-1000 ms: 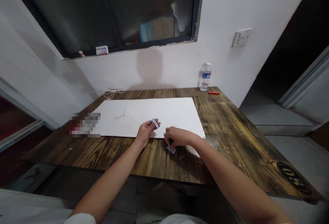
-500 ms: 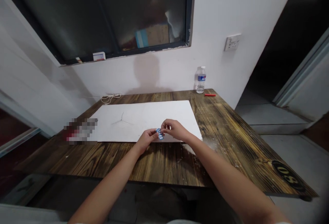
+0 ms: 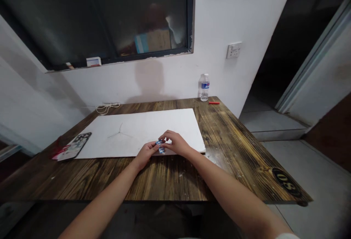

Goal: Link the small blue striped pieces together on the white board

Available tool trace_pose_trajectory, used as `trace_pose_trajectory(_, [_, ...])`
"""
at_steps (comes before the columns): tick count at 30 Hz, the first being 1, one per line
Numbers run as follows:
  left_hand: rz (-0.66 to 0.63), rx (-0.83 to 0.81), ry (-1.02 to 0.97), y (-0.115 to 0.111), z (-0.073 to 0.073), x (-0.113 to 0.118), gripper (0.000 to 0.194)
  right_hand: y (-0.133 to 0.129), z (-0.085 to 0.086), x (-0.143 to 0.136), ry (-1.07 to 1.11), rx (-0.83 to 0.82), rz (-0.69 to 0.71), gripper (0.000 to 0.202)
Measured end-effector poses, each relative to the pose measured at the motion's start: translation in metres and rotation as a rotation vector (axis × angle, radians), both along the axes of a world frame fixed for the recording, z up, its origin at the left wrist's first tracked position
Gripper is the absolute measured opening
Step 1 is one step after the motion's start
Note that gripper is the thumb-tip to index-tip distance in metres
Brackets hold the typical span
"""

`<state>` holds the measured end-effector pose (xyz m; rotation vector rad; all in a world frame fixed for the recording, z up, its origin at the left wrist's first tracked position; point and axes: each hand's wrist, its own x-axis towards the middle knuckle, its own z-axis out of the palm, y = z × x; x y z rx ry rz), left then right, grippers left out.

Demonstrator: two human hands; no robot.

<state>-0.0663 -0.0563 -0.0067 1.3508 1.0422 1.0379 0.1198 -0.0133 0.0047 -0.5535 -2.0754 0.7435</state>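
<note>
My left hand [image 3: 145,155] is closed on a small blue-and-white piece [image 3: 161,149], held near the front edge of a white board [image 3: 148,129]. Its exact kind is too small to make out. My right hand [image 3: 174,142] meets it from the other side, thumb and fingertips closed at the piece's upper right edge. Both hands hang just over the board's front edge. Thin dark lines [image 3: 120,132], three joined at one point, show on the board left of my hands.
The dark wooden table [image 3: 233,151] bears a water bottle [image 3: 204,87] and a red stick-like item [image 3: 214,103] at the back right. A white cable [image 3: 107,108] lies at the back left. A flat, dark-rimmed patterned item [image 3: 75,147] overlaps the board's left end.
The whole scene has shifted left in view as my head turned right. Both hands remain together on the piece, and my right fingers have changed their bend slightly.
</note>
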Motion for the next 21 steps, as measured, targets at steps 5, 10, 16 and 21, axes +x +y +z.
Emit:
trace_pose_trajectory(5, [0.052, -0.053, -0.001, 0.003, 0.001, 0.004, 0.04, -0.001, -0.006, -0.006, 0.054, -0.004, -0.063, 0.02])
trace_pose_trajectory(10, [0.108, -0.025, 0.047, 0.01, 0.008, 0.006, 0.034, 0.001, -0.006, -0.008, 0.132, -0.078, -0.135, 0.016])
trace_pose_trajectory(16, [0.141, 0.009, 0.143, 0.033, 0.026, 0.017, 0.033, 0.02, -0.016, -0.008, 0.329, -0.443, -0.221, 0.022])
trace_pose_trajectory(21, [0.139, -0.003, 0.146, 0.058, 0.032, 0.032, 0.034, 0.036, -0.017, 0.001, 0.54, -0.632, -0.177, 0.025])
